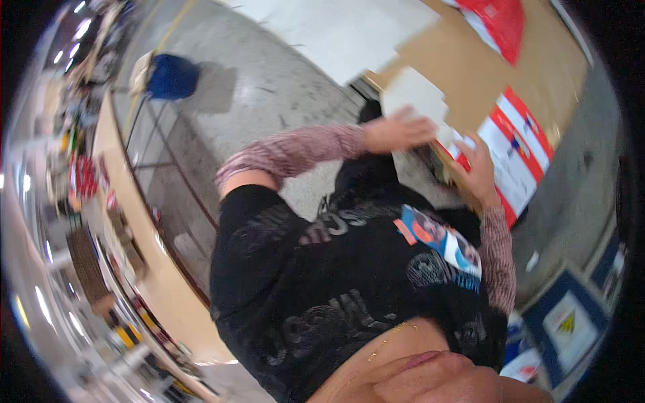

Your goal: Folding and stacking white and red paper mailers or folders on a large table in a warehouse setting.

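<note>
A speckled grey polished floor (269, 87) fills the middle of the view. On it stands a blue fabric bin (173, 76). Below and left of the bin runs a long pale wooden counter (144, 269), with cluttered shelves (80, 181) beyond it. Ceiling lights (82, 28) glow above the bin.

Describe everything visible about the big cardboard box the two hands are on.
The cardboard box is large, of plain brown corrugated board, with a red-and-white printed panel on the side nearest the person. It lies tilted across the grey floor, flaps spread open, a pale inner sheet showing. The left hand presses flat on that pale sheet; the right hand grips the edge by the printed panel. A red bag lies on its far end. Motion blur hides finer detail.
</note>
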A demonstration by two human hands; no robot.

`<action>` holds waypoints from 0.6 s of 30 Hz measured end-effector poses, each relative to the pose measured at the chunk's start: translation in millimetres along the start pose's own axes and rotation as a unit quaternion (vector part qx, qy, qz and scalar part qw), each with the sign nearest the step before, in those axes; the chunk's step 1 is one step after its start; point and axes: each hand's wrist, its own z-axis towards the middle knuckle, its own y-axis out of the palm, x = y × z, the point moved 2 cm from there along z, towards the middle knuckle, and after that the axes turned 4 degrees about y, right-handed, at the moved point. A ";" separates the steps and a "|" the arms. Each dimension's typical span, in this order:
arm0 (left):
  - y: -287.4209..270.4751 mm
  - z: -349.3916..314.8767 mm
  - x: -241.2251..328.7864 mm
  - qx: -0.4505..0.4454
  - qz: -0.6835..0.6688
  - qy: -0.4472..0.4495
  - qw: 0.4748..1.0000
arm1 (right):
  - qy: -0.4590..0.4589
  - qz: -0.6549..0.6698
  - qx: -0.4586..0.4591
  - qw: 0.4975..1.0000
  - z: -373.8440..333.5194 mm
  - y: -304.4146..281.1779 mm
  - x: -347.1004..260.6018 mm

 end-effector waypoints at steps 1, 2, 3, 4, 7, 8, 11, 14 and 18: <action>-2.8 3.4 21.7 0.007 -0.040 0.030 0.999 | 0.049 0.002 -0.012 0.999 -35.0 -4.4 -18.5; -22.6 -11.5 18.6 0.062 -0.219 -0.011 0.974 | 0.048 0.005 -0.008 0.999 -44.8 -9.3 -44.0; -0.4 41.5 -3.6 0.077 -0.208 -0.057 0.973 | 0.043 -0.031 -0.010 0.999 -33.7 -37.1 20.8; -0.2 39.9 -20.6 0.129 -0.210 -0.100 0.964 | 0.054 -0.004 -0.024 0.998 -26.7 -30.4 23.1; 4.5 54.1 -14.2 0.255 -0.188 -0.308 0.897 | 0.081 0.027 -0.025 0.996 -29.6 -8.0 34.5; 5.8 59.5 -7.7 0.329 -0.151 -0.478 0.800 | 0.066 0.021 -0.014 0.997 -32.5 -9.1 35.1; 47.6 59.2 16.8 0.472 -0.523 -0.607 0.367 | 0.045 0.022 0.000 0.999 -29.1 -6.8 29.5; 37.2 78.9 12.9 0.436 -0.587 -0.622 0.280 | 0.050 0.018 0.008 0.999 -35.0 -5.1 32.5; 31.0 105.6 6.5 0.328 -0.464 -0.358 0.741 | 0.045 0.005 0.013 0.999 -34.6 -4.3 27.5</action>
